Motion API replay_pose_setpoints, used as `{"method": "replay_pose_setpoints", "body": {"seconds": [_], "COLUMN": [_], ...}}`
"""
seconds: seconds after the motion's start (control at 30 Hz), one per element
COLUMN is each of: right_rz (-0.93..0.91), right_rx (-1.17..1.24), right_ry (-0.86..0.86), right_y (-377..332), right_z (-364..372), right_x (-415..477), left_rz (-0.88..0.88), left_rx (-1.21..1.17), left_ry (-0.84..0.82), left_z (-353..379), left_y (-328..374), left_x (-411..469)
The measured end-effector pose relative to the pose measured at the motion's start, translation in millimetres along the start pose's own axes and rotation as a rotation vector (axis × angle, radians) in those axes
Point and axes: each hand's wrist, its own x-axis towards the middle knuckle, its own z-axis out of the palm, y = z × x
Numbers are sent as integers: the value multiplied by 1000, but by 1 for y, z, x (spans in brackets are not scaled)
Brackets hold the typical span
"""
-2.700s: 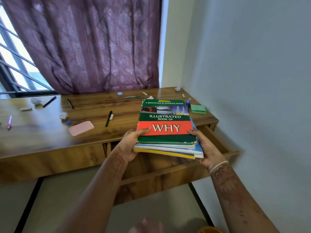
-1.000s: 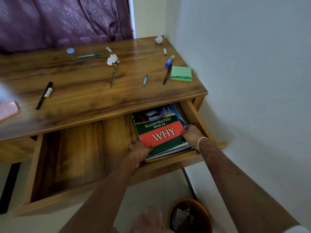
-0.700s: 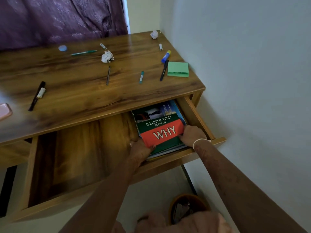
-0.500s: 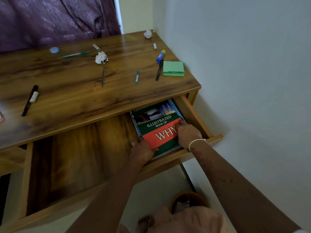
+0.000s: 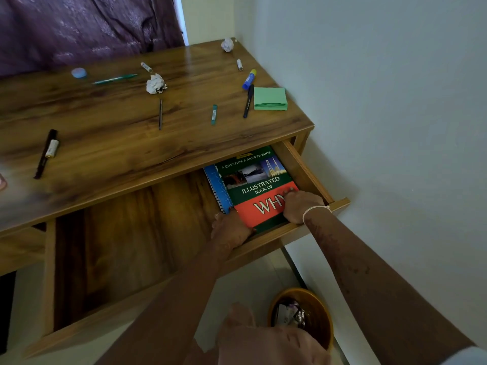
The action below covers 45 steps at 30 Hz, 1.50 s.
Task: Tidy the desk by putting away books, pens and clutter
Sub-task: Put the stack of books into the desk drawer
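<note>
right hand (image 5: 303,206): lies on the cover of the top book, fingers bent down onto the red title band. it presses and encloses nothing. left hand (image 5: 232,229): holds the near left corner of the stack of books (image 5: 253,185), thumb on the cover, fingers against the side edge. whether they reach beneath is hidden.

position of item: the stack sits inside the open drawer (image 5: 303,167), in its right end, close to the right wall and front board. a blue spiral notebook (image 5: 218,188) shows from under the top book on the left. the far edge of the stack reaches under the desk (image 5: 131,143) top.

step in hand, as judged: seating the books in the drawer. this step looks nearly done. the wider task is early.

outstanding on the desk top: black pen (image 5: 248,101), glue stick (image 5: 249,79), green note pad (image 5: 270,98), teal marker (image 5: 214,114), thin pen (image 5: 160,114), green pen (image 5: 114,79), black marker (image 5: 45,154), two balls of crumpled paper (image 5: 156,84). a bin (image 5: 324,320) stands on the floor below the drawer's right end.

next move, as judged: let go with both hands and lift them clear without dragging the top cover. then collect the pens. the left part of the drawer has room. the paper balls suit the bin.
</note>
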Motion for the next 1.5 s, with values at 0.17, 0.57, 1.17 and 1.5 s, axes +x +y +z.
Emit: {"method": "replay_pose_setpoints", "body": {"seconds": [0.17,0.57,1.17,1.5], "right_rz": [22,-89,-133,-161], "right_rx": [-47,133,172,162], "right_ry": [82,259,298,328], "right_y": [-8,-3,-3,-2], "right_z": [2,10,12,8], "right_x": [-3,7,8,3], "left_rz": [-80,-135,-130,-109], "left_rx": [-284,-776,-831,-372], "left_ry": [94,108,102,201], "left_z": [-16,-44,-37,-35], "left_y": [4,-5,-8,16], "left_x": [2,24,33,20]}}
